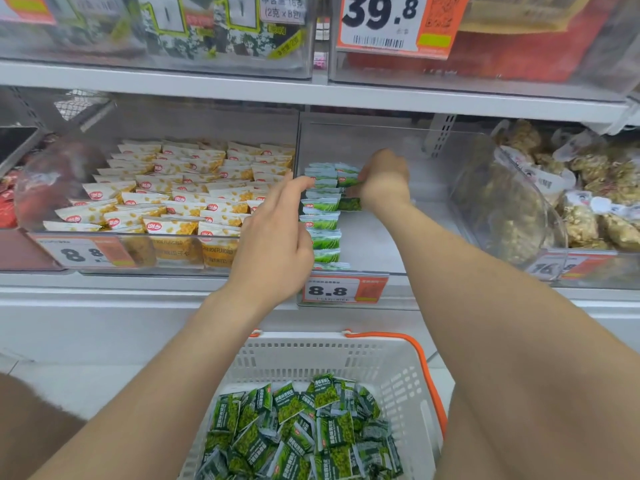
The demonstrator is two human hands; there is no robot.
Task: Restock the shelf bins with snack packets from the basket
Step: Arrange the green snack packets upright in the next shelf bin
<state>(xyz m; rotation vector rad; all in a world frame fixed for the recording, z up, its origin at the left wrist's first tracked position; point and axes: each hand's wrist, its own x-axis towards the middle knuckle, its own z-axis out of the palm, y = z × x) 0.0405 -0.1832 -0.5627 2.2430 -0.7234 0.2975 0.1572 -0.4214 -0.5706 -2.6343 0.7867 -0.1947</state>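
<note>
The right hand (pixel 384 181) reaches deep into the clear middle bin (pixel 398 216). It is seen from its back, and its fingers, curled out of sight, grip a small clutch of green packets (pixel 349 180). How many it holds cannot be told, since the hand itself blocks them.

The left hand (pixel 277 237) is spread, fingers straight and slightly apart. Their tips touch the row of packets (pixel 323 220) just left of the right hand. That row hugs the bin's left wall, its long axis running from the front lip toward the back. Roughly ten packets stand on edge in it, overlapping like tiles.

Left of the left hand lie many yellow-and-white packets (pixel 180 195) in a neighbouring bin. Right of the right forearm is a bin of brown snack bags (pixel 585 202). Just below the left hand's knuckles hangs one price tag (pixel 343 289) reading 8.8.

Beneath both forearms, one white basket (pixel 311 341) with an orange handle (pixel 426 368) holds a loose heap (pixel 304 434) of green packets lying every way.
</note>
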